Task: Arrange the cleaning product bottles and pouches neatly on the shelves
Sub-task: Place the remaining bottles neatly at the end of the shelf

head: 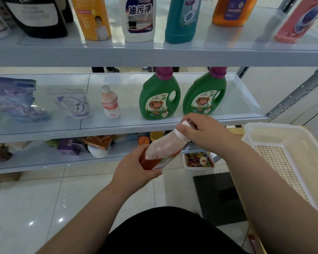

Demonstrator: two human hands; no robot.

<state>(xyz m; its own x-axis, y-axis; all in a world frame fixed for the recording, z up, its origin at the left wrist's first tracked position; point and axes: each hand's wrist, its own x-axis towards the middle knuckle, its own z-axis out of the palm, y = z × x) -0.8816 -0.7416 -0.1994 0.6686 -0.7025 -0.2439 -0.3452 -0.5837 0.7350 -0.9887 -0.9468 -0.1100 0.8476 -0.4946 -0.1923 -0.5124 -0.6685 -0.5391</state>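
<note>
I hold a pink-orange bottle with a white cap (162, 148) tilted in front of the middle shelf (128, 126). My left hand (134, 166) grips its base and my right hand (203, 132) grips its cap end. On the middle shelf stand two green jugs with purple caps (159, 96) (205, 93), a small pink bottle (110, 102) and two pouches (73, 104) (15, 99). Along the top shelf (154, 56) stand a black bottle (37, 15), a yellow one (92, 17), a white one (139, 19), a teal one (182, 19), an orange one (231, 11) and a red pouch (299, 21).
A cream plastic basket (286, 158) sits at my right. The lower shelf (44, 160) holds mixed packets and boxes. A small white bin of colourful items (198, 160) and a dark mat (218, 195) lie on the tiled floor.
</note>
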